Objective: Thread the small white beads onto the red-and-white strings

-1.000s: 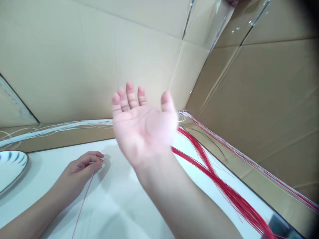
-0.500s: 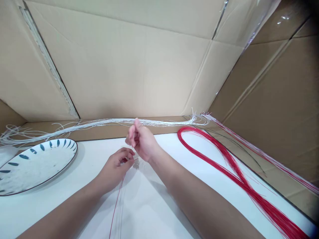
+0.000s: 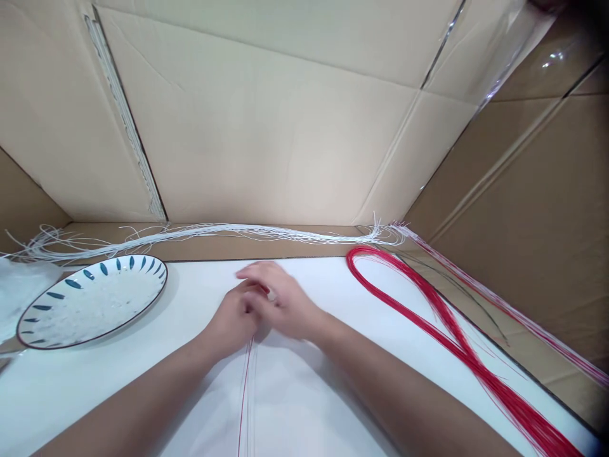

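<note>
My left hand [image 3: 236,322] is closed on thin cords above the middle of the white table. A red cord [image 3: 244,393] and pale strands beside it run from under this hand toward the near edge. My right hand [image 3: 285,303] overlaps the left one, its fingers bent over the left fingertips and partly blurred. What lies between the two hands is hidden.
An oval plate [image 3: 95,301] with blue leaf marks holds small clear pieces at the left. White cords [image 3: 228,230] lie along the cardboard wall at the back. A looped red cord bundle [image 3: 447,324] is on the right, with red and white cords [image 3: 499,301] beyond it.
My right hand has come down onto my left hand; before, it was raised above and apart. The whole view has shifted, so the plate shows farther right.
</note>
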{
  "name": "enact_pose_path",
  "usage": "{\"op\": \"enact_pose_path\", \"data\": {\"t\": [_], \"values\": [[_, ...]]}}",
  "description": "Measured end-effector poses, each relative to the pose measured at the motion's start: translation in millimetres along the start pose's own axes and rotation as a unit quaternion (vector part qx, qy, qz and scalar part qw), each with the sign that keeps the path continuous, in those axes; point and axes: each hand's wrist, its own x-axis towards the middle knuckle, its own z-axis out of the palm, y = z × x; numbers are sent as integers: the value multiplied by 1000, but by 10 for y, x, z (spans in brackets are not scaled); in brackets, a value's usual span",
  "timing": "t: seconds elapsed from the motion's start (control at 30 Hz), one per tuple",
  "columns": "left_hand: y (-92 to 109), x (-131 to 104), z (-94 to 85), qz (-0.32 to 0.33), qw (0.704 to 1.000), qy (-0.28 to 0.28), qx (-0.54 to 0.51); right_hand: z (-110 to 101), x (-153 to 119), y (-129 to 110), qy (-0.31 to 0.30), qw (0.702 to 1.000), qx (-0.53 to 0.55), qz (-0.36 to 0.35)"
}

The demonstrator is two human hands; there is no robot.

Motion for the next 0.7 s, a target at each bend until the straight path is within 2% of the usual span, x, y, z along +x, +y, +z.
{"op": "enact_pose_path", "data": {"t": [0.07,0.13,0.17,0.27,0.4,0.7], "values": [[-93,-62,-213,-6,1000,-23,-15,-231,-205,215,53,988,13,144],[-144,-91,-322,-13,999,-36,-23,-427,-386,421,40,978,18,202],[-153,-94,-336,-16,999,-41,-26,-496,-450,501,10,976,25,215],[-146,-88,-301,-25,998,-52,-32,-576,-509,606,-67,974,44,213],[-144,-93,-273,-37,997,-53,-33,-555,-418,578,-151,971,45,177],[-127,-123,-279,-44,998,-41,-14,-614,-394,648,-195,971,27,134]]}}
